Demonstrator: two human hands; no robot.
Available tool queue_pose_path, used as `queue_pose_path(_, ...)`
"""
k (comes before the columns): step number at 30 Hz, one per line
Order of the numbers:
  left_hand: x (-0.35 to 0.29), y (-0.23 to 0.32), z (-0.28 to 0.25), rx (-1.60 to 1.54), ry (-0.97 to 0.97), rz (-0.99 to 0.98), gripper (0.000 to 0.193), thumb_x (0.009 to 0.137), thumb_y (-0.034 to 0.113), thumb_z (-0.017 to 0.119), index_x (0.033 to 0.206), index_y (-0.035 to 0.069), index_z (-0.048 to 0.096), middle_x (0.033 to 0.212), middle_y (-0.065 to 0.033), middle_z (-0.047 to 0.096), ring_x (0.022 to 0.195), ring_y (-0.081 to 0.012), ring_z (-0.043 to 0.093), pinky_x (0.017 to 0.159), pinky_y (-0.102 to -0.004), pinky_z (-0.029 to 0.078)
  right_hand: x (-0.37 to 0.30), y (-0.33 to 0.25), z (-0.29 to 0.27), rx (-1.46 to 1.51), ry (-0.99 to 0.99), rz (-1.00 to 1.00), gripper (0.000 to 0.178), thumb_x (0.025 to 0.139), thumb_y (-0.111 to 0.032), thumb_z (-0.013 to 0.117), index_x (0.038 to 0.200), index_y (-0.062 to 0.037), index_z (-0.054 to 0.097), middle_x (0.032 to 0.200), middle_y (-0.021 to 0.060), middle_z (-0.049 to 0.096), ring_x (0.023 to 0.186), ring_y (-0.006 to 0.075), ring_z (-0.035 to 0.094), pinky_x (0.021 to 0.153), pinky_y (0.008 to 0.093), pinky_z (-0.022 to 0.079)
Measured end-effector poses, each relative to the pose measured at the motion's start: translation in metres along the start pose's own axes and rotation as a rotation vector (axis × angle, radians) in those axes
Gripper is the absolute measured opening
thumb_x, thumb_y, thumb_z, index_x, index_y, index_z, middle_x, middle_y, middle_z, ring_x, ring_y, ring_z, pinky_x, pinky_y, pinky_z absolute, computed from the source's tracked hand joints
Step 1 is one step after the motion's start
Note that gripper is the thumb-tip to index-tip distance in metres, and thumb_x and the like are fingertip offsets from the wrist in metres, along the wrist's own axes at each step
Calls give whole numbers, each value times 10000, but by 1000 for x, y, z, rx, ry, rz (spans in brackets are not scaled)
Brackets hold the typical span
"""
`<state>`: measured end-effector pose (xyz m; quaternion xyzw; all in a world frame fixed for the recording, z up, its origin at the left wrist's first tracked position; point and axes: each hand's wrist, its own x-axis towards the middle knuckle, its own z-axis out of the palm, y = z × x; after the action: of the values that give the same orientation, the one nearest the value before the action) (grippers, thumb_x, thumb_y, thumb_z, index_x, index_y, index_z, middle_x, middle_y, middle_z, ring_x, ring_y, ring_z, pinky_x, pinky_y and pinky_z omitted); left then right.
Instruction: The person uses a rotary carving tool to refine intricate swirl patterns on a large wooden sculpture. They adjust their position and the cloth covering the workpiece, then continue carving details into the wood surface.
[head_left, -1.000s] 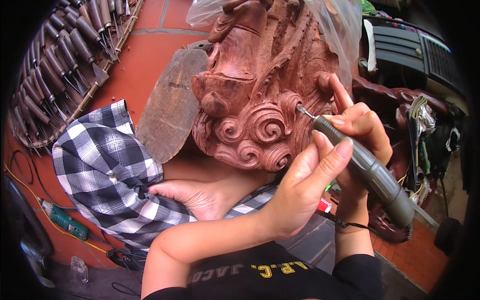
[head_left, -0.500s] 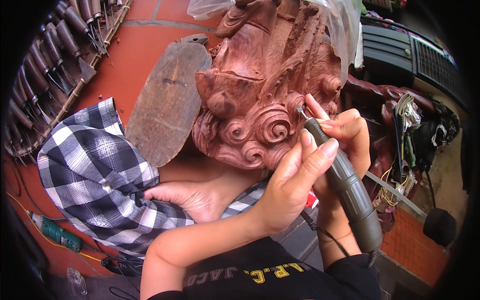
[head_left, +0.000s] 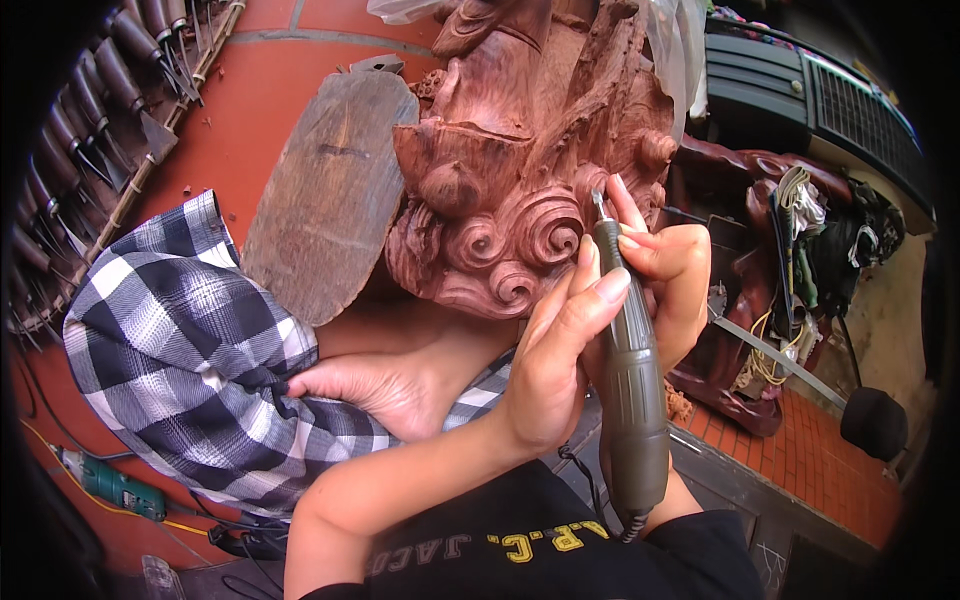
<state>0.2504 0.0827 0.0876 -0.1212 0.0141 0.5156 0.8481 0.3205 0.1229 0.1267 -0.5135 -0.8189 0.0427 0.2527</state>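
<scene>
A dark grey power carving handpiece (head_left: 634,390) slants up the picture, with a small metal gouge tip (head_left: 599,203) at its far end. My right hand (head_left: 676,285) pinches its ribbed neck, one finger stretched out against the wood. My left hand (head_left: 560,355) closes on the handpiece from the other side, thumb and fingers together; part of its grip is hidden. The tip meets a scroll at the right of a reddish-brown wood carving (head_left: 500,235), which bears several spiral curls. A worn oval wooden board (head_left: 330,190) leans beside the carving, next to my bare foot (head_left: 400,395).
A rack of wooden-handled chisels (head_left: 105,100) lines the left. A green power tool (head_left: 115,487) with a yellow cord lies at lower left. Clear plastic sheeting (head_left: 680,60) hangs over the carving's back. A dark slatted box (head_left: 770,80) and a bundle of cords (head_left: 800,230) are at right.
The handpiece's rear end has swung left, so it now points more straight away from me. Both hands have shifted slightly left with it. The whole view has shifted a little.
</scene>
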Motion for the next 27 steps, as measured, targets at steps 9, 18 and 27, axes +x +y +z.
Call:
queue_pose_path(9, 3, 1, 7, -142, -6, 31, 399, 1017, 337, 384, 1318, 75, 378, 1184, -63, 519, 1120, -130, 514, 1006, -303, 374, 9, -1, -1, -62, -38, -10, 217, 705, 92, 706, 834, 38, 540, 753, 126, 490, 706, 221, 532, 898, 538, 564)
queue_pose_path(18, 3, 4, 12, -214, 14, 35, 380, 1016, 322, 391, 1308, 80, 380, 1203, -60, 506, 1148, -135, 498, 1024, -310, 356, 10, 4, -1, -25, -54, -5, 213, 705, 106, 699, 813, 32, 532, 738, 116, 492, 671, 209, 516, 892, 508, 573)
queue_pose_path(27, -2, 1, 10, -180, 27, -6, 398, 1009, 331, 402, 1319, 82, 383, 1220, -60, 509, 1152, -137, 507, 1009, -314, 378, 10, 6, -4, 7, -76, -47, 206, 702, 121, 697, 791, 45, 527, 720, 119, 484, 653, 202, 512, 920, 539, 553)
